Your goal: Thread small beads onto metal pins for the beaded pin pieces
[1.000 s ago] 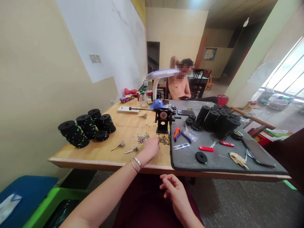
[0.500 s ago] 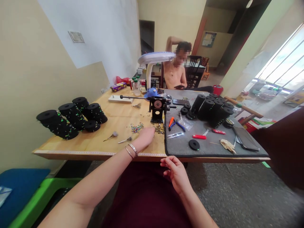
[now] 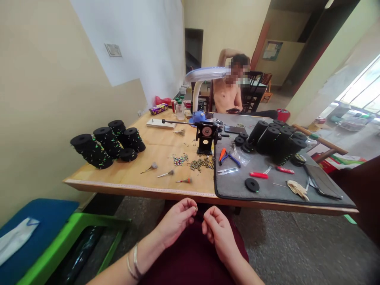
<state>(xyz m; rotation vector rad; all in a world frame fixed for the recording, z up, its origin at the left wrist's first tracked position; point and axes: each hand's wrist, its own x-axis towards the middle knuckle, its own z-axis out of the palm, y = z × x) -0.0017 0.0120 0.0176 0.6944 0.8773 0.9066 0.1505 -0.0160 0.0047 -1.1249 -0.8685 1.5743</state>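
Note:
My left hand (image 3: 178, 221), with metal bangles at the wrist, is in front of the table edge above my lap. Its thumb and fingertips are pinched on something too small to make out. Close beside it, my right hand (image 3: 219, 231) has thumb and forefinger pressed together, and whatever they hold is hidden. The two hands are slightly apart. On the table beyond them lie a heap of small brass-coloured metal pieces (image 3: 201, 163) and a scatter of multicoloured beads (image 3: 180, 159). Small bristly bundles lie nearer, one with a red band (image 3: 184, 181).
A black hand-cranked counter device (image 3: 205, 136) stands mid-table before a lamp (image 3: 196, 97). Black foam spools stand left (image 3: 92, 150) and right (image 3: 273, 138). The grey mat (image 3: 234, 186) holds pliers (image 3: 228, 158), thread snips (image 3: 228, 171) and a black foam disc (image 3: 252, 184). A person (image 3: 227, 95) sits opposite.
My left hand has drawn back from the brass-coloured heap to beside my right hand, uncovering the red-banded bundle. My right hand's fingers have closed further. The view has shifted left.

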